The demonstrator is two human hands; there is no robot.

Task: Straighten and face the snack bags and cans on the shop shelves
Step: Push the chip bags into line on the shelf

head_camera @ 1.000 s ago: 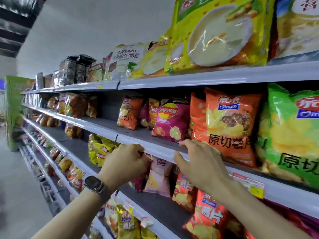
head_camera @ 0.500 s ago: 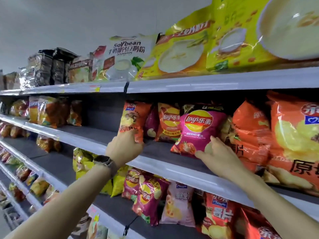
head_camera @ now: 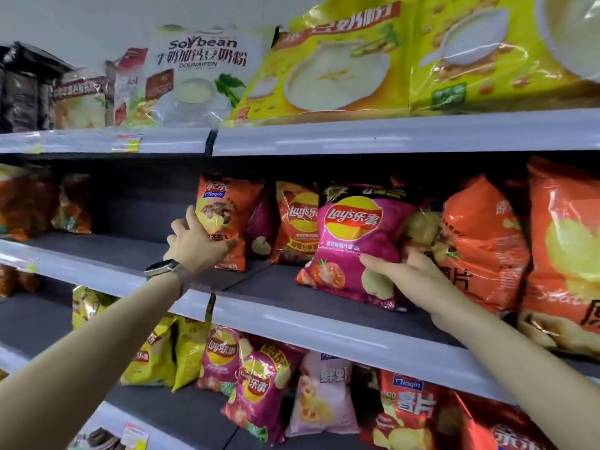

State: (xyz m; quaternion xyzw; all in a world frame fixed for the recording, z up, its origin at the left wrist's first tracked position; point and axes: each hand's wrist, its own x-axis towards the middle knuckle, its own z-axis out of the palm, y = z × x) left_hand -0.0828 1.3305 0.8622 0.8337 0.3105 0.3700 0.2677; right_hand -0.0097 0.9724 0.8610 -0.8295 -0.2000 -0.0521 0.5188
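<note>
On the middle shelf [head_camera: 324,329] I saw my left hand [head_camera: 194,245] clasping the lower left edge of the orange Qinqin bag [head_camera: 227,206] at 10 o'clock. My right hand [head_camera: 409,274], at 3 o'clock, had its fingers closed on the pink Lay's bag [head_camera: 350,241], which stood tilted at centre.

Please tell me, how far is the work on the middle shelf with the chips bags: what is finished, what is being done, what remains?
Done: little shows as finished, though the large orange bags at right face forward. In hand: the left hand holds the small orange Qinqin bag, and the right hand touches the pink Lay's bag, which tilts. Left: the orange Lay's bag sits half hidden behind, and the lower shelf bags lean unevenly.
</note>
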